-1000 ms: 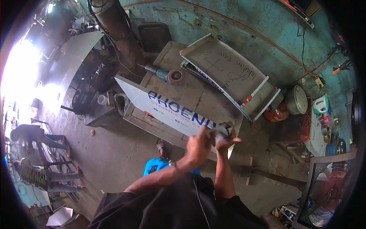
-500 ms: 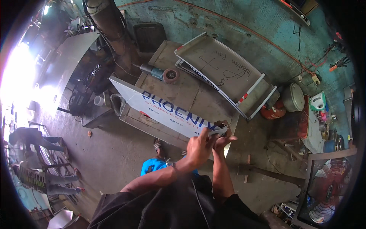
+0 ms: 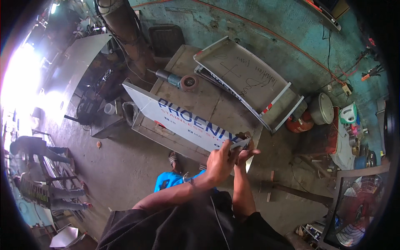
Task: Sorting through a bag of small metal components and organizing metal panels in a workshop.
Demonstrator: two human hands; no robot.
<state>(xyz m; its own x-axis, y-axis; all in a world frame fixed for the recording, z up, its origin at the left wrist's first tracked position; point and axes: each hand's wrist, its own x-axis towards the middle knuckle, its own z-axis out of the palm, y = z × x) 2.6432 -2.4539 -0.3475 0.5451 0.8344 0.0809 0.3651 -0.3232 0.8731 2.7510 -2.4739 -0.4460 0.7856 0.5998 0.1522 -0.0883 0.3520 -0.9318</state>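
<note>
A long, folded sheet-metal panel [image 3: 146,106] with a pale printed face and blue and red lettering stands on edge across the front of the work table. My left hand [image 3: 220,164] has its fingers pinched at the panel's right end. A small light-grey flap [image 3: 240,144] sticks out there; whether it is bent metal or loose film I cannot tell. Around the same end from the far right side, my right hand [image 3: 246,156] is curled with its thumb out to the right. Its other fingers are partly hidden behind the panel's end.
On the metal-topped table [image 3: 189,108] lie an angle grinder [image 3: 175,79] and a shallow tray-like metal frame [image 3: 246,79] with handwriting. A red gas cylinder [image 3: 299,123], a large pot [image 3: 322,109] and a fan [image 3: 356,208] stand at right. Two people [image 3: 37,152] are at far left.
The whole view has shifted slightly, moving the table and panel a little right and down. Both hands stay at the panel's right end with almost the same grip.
</note>
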